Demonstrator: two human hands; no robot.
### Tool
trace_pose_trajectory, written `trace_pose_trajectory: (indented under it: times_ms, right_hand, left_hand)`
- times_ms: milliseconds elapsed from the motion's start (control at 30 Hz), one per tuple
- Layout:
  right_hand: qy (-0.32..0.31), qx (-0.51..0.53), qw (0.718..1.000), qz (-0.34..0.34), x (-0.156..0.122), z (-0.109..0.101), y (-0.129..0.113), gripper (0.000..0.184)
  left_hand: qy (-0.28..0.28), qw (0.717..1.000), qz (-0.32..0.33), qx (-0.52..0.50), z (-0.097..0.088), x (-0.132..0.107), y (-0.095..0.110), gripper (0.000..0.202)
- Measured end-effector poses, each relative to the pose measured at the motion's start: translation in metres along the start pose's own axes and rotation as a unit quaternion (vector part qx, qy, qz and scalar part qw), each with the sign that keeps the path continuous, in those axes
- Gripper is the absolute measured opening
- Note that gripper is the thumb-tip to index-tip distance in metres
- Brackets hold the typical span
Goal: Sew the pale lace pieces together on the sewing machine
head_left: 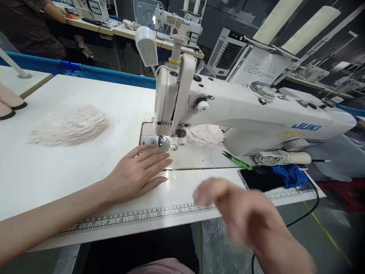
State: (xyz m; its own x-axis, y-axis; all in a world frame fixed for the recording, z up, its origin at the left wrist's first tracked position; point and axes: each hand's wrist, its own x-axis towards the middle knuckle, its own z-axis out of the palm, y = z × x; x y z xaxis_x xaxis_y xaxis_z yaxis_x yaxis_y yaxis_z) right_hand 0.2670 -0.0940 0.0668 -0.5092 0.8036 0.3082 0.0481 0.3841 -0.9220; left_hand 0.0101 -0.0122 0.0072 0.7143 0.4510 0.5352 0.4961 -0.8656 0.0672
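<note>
A: Eyes on the JUKI sewing mach. [248, 101], mid-view on the white tabletop [85, 171]. Hands?

B: L hand [138, 170] palm-down, fingers stretched, tips just in front of the needle plate [165, 143]. Grip released. R hand [242, 211] up over the front edge, v. blurred, fingers bent; can't tell if that grip's loose or clenched.

A: Lace?

B: Two lots: small lace pile [205, 136] under the mach. arm, R of the needle; bigger lace stack [71, 127] over L, beyond the forearm.

A: Further R?

B: Green thread snips [241, 163] on the mach. bed, then a phone [259, 179] w/ blue cloth [291, 176] partly over it. Ruler strip [137, 218] runs along the front edge.

A: B/ground?

B: 2nd JUKI mach. [182, 24] on another bench; co-worker [25, 30] top L, dark top.
</note>
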Motion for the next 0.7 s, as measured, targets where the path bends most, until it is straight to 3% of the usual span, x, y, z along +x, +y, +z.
trace_pose_trajectory:
  times_ms: [67,133,200,333,433,700]
  right_hand:
    - [0.112,-0.178,0.977,0.017,0.029,-0.021,0.021,0.007]
    - [0.168,-0.405,0.898,-0.015,0.05,-0.042,0.046,0.009]
    - [0.178,-0.554,0.814,0.008,0.064,-0.058,0.069,0.013]
    - [0.134,-0.644,0.75,0.069,0.086,-0.072,0.091,0.014]
    - [0.115,-0.665,0.733,0.089,0.097,-0.07,0.094,0.018]
    - [0.165,-0.589,0.778,0.142,0.103,-0.066,0.094,0.017]
  left_hand:
    - [0.022,1.0,-0.002,-0.021,0.004,0.0,0.002,0.032]
    - [0.04,0.999,-0.004,-0.03,0.007,-0.002,0.0,0.029]
    - [0.05,0.998,0.003,-0.027,0.008,-0.005,-0.003,0.027]
    - [0.063,0.998,0.007,-0.003,0.008,-0.01,-0.01,0.026]
    - [0.065,0.998,0.008,-0.004,0.008,-0.009,-0.012,0.025]
    - [0.055,0.998,-0.003,-0.016,0.01,-0.008,-0.01,0.024]
